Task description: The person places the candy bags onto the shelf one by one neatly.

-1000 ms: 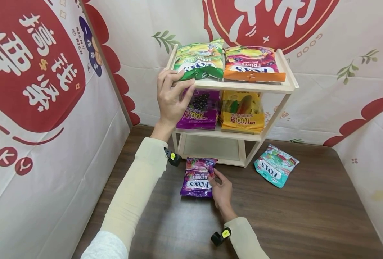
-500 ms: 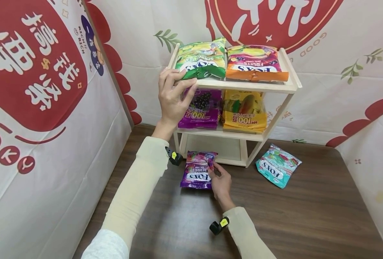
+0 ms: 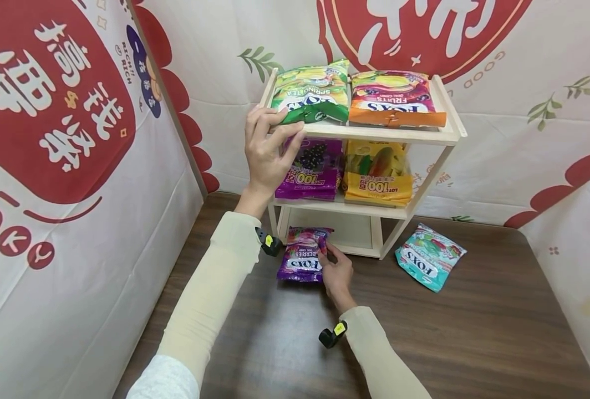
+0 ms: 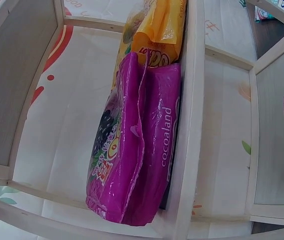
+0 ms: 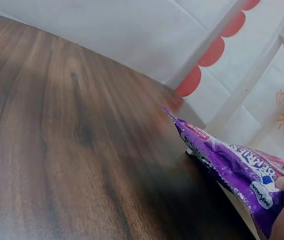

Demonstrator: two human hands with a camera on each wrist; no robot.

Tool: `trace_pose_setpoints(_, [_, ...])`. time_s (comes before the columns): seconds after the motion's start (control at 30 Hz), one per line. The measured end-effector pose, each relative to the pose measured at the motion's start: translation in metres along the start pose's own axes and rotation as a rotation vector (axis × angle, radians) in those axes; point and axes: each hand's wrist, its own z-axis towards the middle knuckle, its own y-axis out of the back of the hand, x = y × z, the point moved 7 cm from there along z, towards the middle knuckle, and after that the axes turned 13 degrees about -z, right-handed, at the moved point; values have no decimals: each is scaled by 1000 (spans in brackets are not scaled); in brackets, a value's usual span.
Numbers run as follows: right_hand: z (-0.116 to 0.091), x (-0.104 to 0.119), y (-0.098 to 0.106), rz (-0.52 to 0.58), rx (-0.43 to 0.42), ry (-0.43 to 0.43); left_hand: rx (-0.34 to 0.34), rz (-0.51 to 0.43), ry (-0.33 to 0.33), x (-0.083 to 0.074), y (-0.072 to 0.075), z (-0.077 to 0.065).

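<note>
"Head cam: what's biggest?"

"Wooden table (image 3: 454, 332), then the pale shelf (image 3: 375, 133) standing on it. Green candy pack (image 3: 312, 91) up on top."

"And the hands?"

"Left hand (image 3: 270, 147) is gripping the shelf's top front edge, fingers bent, just beside that pack. Purple berries pack (image 3: 300, 257) is down low, far end over the bottom tier's front edge. Right hand (image 3: 337, 271) is pinching its right side, fingers narrowed on it."
</note>
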Motion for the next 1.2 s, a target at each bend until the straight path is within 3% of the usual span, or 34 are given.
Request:
trace_pose_setpoints(0.37, [15, -14, -5, -103, -2, -50, -6, -5, -17, 0, 0, -1])
trace_pose_setpoints(0.7, [14, -13, -12, -231, 74, 43, -5, -8, -11, 1, 1, 0])
trace_pose_setpoints(0.97, [-1, -4, -19, -419, 146, 319, -3, 2, -6, 0, 1, 0])
trace_pose_setpoints(1.1, [-13, 4, -26, -646, 146, 503, -2, 3, -7, 1, 0, -1])
trace_pose_setpoints(1.2, [-27, 14, -29, -848, 101, 683, -1, 0, -9, 1, 0, -1])
